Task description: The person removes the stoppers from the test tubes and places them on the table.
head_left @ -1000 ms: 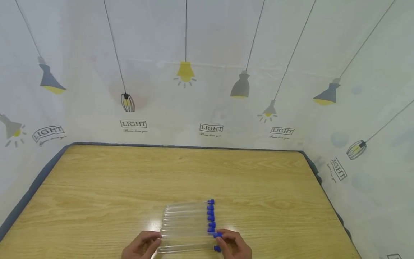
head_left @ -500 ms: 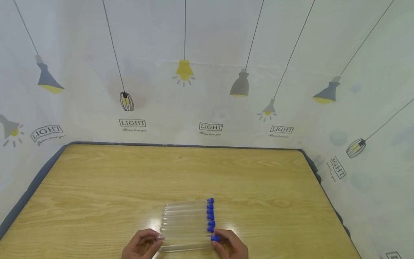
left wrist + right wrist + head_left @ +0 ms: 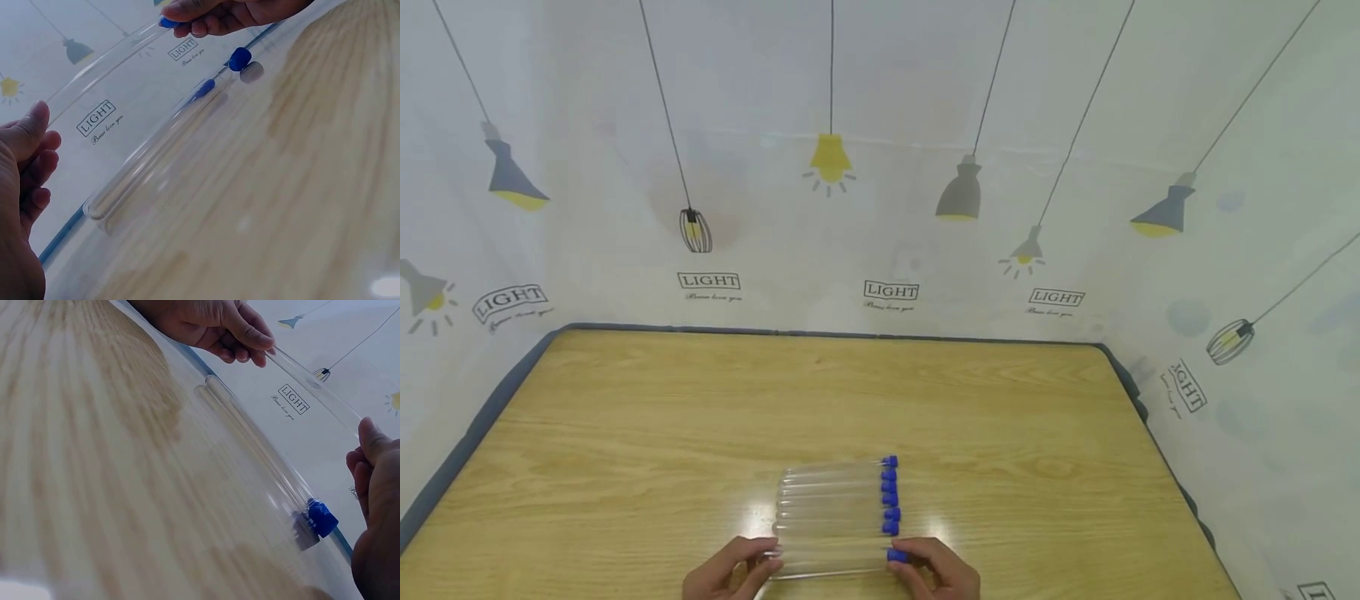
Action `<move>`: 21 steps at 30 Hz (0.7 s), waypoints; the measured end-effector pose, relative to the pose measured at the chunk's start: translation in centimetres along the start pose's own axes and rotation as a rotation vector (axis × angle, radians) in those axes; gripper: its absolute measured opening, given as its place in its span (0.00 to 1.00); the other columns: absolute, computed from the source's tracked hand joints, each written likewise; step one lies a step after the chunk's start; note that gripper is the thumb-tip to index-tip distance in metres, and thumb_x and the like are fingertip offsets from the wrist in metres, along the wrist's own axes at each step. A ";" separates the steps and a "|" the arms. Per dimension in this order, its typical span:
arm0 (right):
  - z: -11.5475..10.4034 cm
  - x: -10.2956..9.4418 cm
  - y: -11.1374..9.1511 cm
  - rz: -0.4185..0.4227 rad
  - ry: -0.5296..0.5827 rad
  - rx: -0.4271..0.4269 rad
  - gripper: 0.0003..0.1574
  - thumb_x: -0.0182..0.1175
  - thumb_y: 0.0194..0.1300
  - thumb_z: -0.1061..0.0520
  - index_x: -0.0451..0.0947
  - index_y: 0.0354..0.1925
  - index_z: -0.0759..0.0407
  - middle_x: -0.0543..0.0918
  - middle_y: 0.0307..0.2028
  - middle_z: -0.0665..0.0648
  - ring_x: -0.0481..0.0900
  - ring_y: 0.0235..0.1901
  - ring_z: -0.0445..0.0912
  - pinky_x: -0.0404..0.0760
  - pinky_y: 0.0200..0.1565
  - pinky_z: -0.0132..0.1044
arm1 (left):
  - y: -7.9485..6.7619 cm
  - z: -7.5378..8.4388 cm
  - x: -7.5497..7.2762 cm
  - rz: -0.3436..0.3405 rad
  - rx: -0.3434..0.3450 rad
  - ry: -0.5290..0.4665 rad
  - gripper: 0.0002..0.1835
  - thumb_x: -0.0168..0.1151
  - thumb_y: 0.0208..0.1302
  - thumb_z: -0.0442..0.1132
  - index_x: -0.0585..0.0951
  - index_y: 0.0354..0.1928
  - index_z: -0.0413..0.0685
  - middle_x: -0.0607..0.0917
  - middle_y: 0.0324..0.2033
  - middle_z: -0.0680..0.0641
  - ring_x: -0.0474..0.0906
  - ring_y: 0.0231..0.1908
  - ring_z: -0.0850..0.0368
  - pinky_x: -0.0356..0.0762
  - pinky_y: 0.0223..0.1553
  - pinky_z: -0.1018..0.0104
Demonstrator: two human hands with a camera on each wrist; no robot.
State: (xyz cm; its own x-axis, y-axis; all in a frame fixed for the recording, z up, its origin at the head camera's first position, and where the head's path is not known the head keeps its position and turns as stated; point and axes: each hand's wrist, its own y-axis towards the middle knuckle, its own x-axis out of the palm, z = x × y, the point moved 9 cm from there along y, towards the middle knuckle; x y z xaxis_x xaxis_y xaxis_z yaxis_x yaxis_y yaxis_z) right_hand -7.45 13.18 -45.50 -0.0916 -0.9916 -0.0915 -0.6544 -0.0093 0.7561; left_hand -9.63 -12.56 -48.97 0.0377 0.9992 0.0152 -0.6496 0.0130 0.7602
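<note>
Above the counter [image 3: 1000, 433], your left hand [image 3: 726, 570] and right hand [image 3: 942, 568], pinching the capped tube [image 3: 103, 72], had edged it nearer you, seemingly leaving it outside the row of tubes [image 3: 831, 502].

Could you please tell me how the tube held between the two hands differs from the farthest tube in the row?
The held tube is raised above the table, while the farthest tube lies on it. The left hand and right hand hold the held tube near its ends; neither touches the farthest tube. The held tube's cap is partly covered, while the farthest tube's cap shows clearly. Both tubes are transparent, with blue caps.
</note>
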 end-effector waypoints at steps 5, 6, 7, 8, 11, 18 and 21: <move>0.6 -0.3 -0.7 0.029 0.038 -0.011 0.23 0.67 0.44 0.82 0.80 0.41 0.72 0.83 0.30 0.63 0.82 0.28 0.43 0.80 0.26 0.30 | 0.1 0.4 0.2 -0.028 -0.029 -0.012 0.15 0.68 0.48 0.18 0.80 0.41 0.28 0.82 0.27 0.44 0.76 0.27 0.61 0.72 0.24 0.72; 0.8 -0.4 -0.8 0.032 0.046 -0.020 0.22 0.67 0.44 0.82 0.80 0.41 0.73 0.83 0.30 0.63 0.82 0.28 0.44 0.80 0.26 0.31 | 0.2 0.5 0.3 -0.031 -0.031 -0.018 0.16 0.68 0.47 0.17 0.80 0.41 0.28 0.83 0.27 0.44 0.76 0.27 0.60 0.72 0.24 0.71; 1.0 -0.5 -1.0 0.034 0.054 -0.027 0.22 0.67 0.44 0.82 0.80 0.41 0.73 0.83 0.30 0.64 0.82 0.29 0.44 0.80 0.26 0.31 | 0.2 0.6 0.3 -0.032 -0.033 -0.022 0.16 0.68 0.47 0.16 0.80 0.41 0.28 0.83 0.27 0.43 0.77 0.27 0.60 0.72 0.24 0.71; 1.2 -0.5 -1.1 0.037 0.062 -0.031 0.22 0.67 0.44 0.82 0.80 0.41 0.74 0.83 0.30 0.64 0.83 0.29 0.44 0.80 0.26 0.31 | 0.3 0.6 0.4 -0.033 -0.035 -0.021 0.17 0.68 0.46 0.16 0.81 0.41 0.29 0.83 0.27 0.43 0.77 0.27 0.60 0.73 0.25 0.71; 1.7 -0.7 -1.4 0.044 0.073 -0.029 0.22 0.67 0.43 0.82 0.80 0.41 0.74 0.83 0.31 0.65 0.83 0.29 0.44 0.80 0.26 0.31 | 0.3 0.7 0.4 -0.034 -0.027 -0.034 0.17 0.67 0.45 0.15 0.81 0.41 0.29 0.84 0.28 0.43 0.78 0.28 0.59 0.73 0.25 0.70; 1.7 -0.9 -1.5 0.069 0.022 0.041 0.26 0.67 0.38 0.85 0.81 0.40 0.73 0.84 0.30 0.64 0.83 0.29 0.43 0.81 0.27 0.31 | 0.2 0.6 0.4 -0.048 -0.007 -0.027 0.18 0.68 0.44 0.15 0.81 0.40 0.30 0.84 0.28 0.42 0.77 0.27 0.59 0.73 0.26 0.71; 1.3 -0.8 -1.1 0.065 0.009 0.062 0.26 0.67 0.38 0.85 0.81 0.39 0.73 0.84 0.29 0.63 0.83 0.28 0.43 0.81 0.27 0.31 | 0.1 0.5 0.4 -0.058 -0.019 -0.004 0.18 0.69 0.44 0.16 0.81 0.41 0.30 0.83 0.28 0.43 0.77 0.27 0.60 0.73 0.26 0.72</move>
State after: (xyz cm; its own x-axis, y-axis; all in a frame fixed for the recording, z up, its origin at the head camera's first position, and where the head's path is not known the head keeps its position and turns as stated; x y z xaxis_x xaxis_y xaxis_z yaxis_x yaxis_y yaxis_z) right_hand -7.59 14.12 -47.08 -0.1288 -0.9910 -0.0372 -0.6928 0.0630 0.7183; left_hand -9.31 -12.18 -48.53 0.0789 0.9966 -0.0255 -0.6604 0.0714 0.7475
